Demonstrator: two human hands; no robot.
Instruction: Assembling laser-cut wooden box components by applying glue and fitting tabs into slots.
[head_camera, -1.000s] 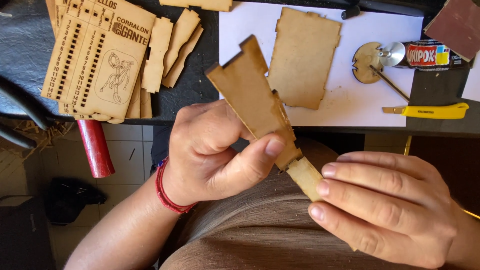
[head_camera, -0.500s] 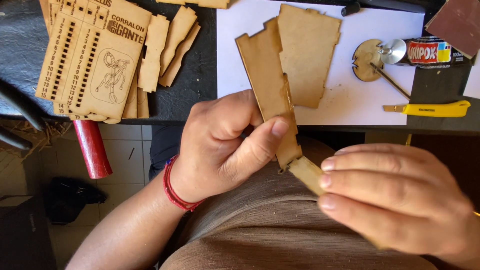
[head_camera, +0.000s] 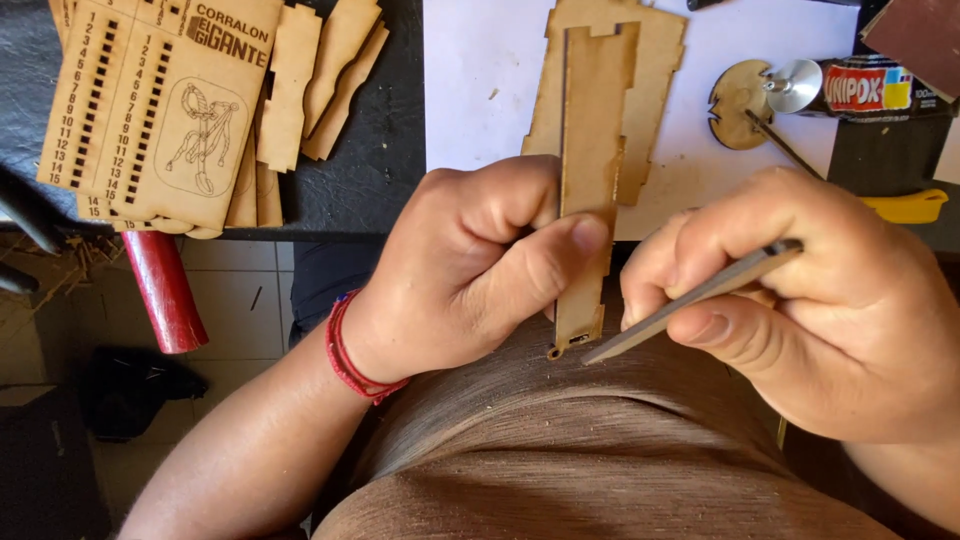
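My left hand (head_camera: 480, 265) grips a narrow laser-cut wooden strip (head_camera: 592, 150) with notched edges, held upright over my lap, thumb pressed on its face. My right hand (head_camera: 810, 290) holds a thin flat stick (head_camera: 690, 300), seen almost edge-on, whose tip lies close to the strip's bottom corner. A red cord bracelet (head_camera: 350, 350) circles my left wrist. Behind the strip, a wider notched wooden panel (head_camera: 650, 100) lies on a white sheet (head_camera: 480, 90).
A stack of engraved wooden boards (head_camera: 160, 110) and several small notched pieces (head_camera: 310, 80) lie on the dark tabletop at left. A glue tube (head_camera: 860, 85), a round wooden disc (head_camera: 738, 105) and a yellow tool (head_camera: 905, 205) sit at right. A red handle (head_camera: 165, 290) hangs below the table edge.
The wooden strip has turned from tilted and broad-faced to upright. My right hand has shifted its grip, and the thin stick now shows edge-on near the strip's lower end.
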